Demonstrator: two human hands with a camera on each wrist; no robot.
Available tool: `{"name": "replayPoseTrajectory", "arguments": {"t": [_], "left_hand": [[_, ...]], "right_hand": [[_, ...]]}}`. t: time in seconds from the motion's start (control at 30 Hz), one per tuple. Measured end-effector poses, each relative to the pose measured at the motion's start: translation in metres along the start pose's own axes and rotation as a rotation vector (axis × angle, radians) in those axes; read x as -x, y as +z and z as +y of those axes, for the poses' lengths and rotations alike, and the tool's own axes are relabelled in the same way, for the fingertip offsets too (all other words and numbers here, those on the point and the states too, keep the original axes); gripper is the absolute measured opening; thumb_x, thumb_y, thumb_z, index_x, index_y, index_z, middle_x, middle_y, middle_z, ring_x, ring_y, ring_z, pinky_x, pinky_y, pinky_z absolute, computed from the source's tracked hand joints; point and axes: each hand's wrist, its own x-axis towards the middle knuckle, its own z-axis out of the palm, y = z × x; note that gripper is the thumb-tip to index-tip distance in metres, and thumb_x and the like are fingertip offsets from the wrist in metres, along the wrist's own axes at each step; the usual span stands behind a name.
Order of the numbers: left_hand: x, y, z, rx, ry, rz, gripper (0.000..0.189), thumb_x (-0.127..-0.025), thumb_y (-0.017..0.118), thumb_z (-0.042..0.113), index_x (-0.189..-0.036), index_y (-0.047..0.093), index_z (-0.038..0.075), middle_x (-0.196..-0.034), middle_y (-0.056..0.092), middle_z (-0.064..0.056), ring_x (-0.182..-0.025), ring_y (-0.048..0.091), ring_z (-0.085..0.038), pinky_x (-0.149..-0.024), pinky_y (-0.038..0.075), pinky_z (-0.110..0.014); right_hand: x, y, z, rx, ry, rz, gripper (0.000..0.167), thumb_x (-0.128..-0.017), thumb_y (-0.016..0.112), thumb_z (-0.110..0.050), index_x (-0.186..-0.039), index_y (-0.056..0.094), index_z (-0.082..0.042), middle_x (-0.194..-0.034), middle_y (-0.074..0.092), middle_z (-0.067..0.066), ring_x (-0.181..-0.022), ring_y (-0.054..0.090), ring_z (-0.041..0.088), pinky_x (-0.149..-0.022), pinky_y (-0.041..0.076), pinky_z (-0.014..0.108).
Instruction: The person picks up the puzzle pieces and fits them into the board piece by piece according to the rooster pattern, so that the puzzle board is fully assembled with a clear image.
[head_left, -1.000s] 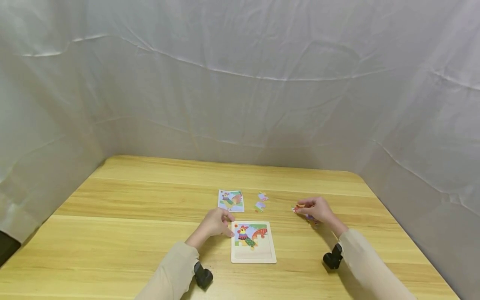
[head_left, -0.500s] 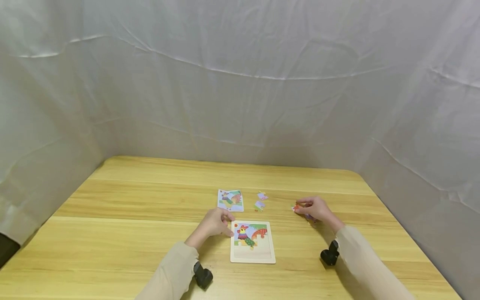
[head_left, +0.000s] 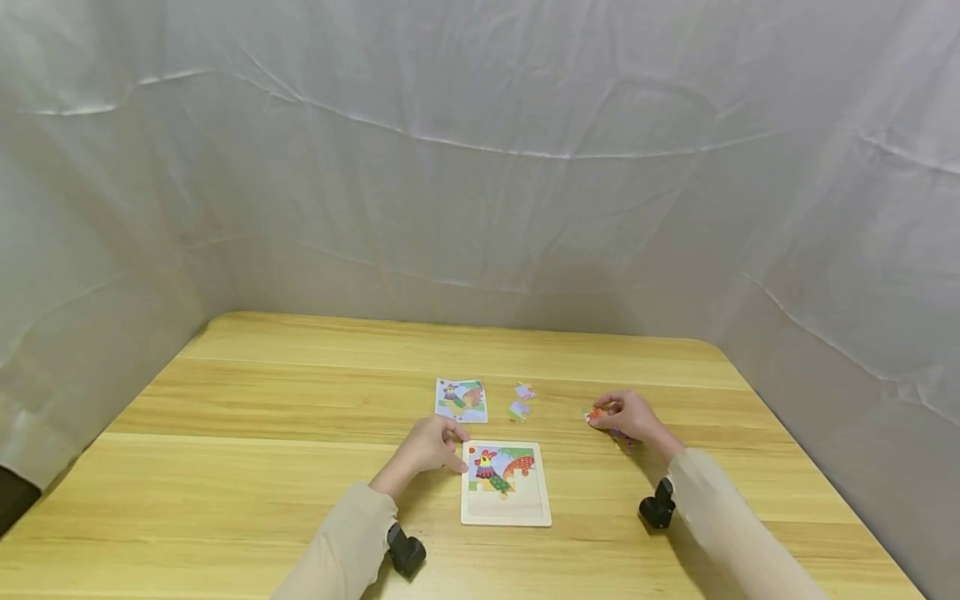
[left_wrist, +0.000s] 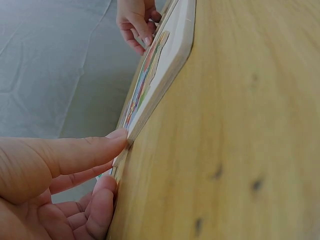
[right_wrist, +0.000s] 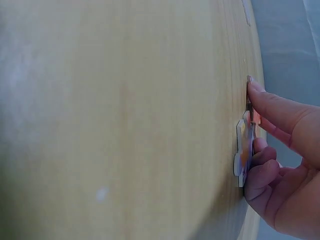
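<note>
A square wooden puzzle tray [head_left: 525, 505] lies on the table, its upper part filled with pieces of a rooster picture and its lower right bare. My left hand [head_left: 431, 446] holds the tray at its far left corner; the thumb [left_wrist: 97, 151] presses its edge in the left wrist view. Off to the right, my right hand [head_left: 632, 415] pinches a red puzzle piece [head_left: 595, 414] between thumb and index finger, low over the table. Beneath its curled fingers, partly hidden, is a purplish puzzle piece [right_wrist: 243, 150].
A printed rooster picture card [head_left: 461, 402] lies beyond the tray. To its right are two loose puzzle pieces, one farther back [head_left: 526, 392] and a purple-and-green piece [head_left: 520, 410] nearer. Pale curtains [head_left: 480, 208] hang behind and beside the wooden table [head_left: 300, 375].
My right wrist has shifted slightly left and away from me, while its fingertips stay at the red puzzle piece. The left hand and the tray hold almost the same place.
</note>
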Motion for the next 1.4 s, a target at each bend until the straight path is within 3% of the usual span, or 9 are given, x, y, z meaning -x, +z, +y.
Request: {"name": "replayPoseTrajectory", "arguments": {"t": [0.33,0.57,0.9,1.17,1.4], "left_hand": [[0.0,0.0,0.001,-0.003,-0.016,0.006,0.032,-0.06,0.076,-0.003,-0.09,0.065,0.0,-0.064,0.048,-0.003,-0.056,0.042,-0.014,-0.05,0.037,-0.024],[0.0,0.001,0.0,-0.01,-0.02,0.003,0.032,-0.06,0.077,-0.003,-0.09,0.065,0.0,-0.063,0.047,-0.003,-0.056,0.041,-0.013,-0.05,0.036,-0.024],[0.0,0.002,-0.001,-0.016,-0.018,0.002,0.032,-0.06,0.077,-0.003,-0.09,0.065,0.0,-0.065,0.048,-0.003,-0.058,0.042,-0.014,-0.051,0.038,-0.024],[0.0,0.0,0.001,0.009,-0.022,-0.009,0.033,-0.062,0.075,-0.003,-0.092,0.064,-0.001,-0.064,0.047,-0.003,-0.053,0.041,-0.012,-0.048,0.039,-0.023],[0.0,0.0,0.002,0.004,-0.032,-0.007,0.033,-0.061,0.076,-0.003,-0.093,0.065,0.0,-0.066,0.048,-0.003,-0.055,0.042,-0.013,-0.048,0.038,-0.023]], "right_hand": [[0.001,0.001,-0.005,-0.007,0.031,0.026,0.028,-0.073,0.071,-0.005,-0.094,0.055,0.005,-0.076,0.055,0.008,-0.063,0.049,0.016,-0.053,0.043,0.028],[0.003,-0.001,-0.009,-0.119,0.066,0.015,0.023,-0.078,0.065,-0.001,-0.098,0.056,0.007,-0.07,0.054,0.006,-0.053,0.048,0.014,-0.045,0.04,0.026],[0.005,-0.004,-0.017,-0.303,-0.006,0.023,0.031,-0.082,0.056,0.007,-0.111,0.049,0.018,-0.072,0.06,0.014,-0.059,0.059,0.021,-0.053,0.05,0.032],[0.01,-0.001,-0.029,-0.345,0.02,0.019,0.026,-0.081,0.06,0.004,-0.102,0.052,0.016,-0.077,0.062,0.013,-0.062,0.059,0.018,-0.055,0.05,0.028],[0.016,0.007,-0.037,-0.379,0.031,-0.011,0.028,-0.08,0.062,0.002,-0.104,0.054,0.015,-0.077,0.063,0.011,-0.06,0.057,0.015,-0.053,0.048,0.025]]}}
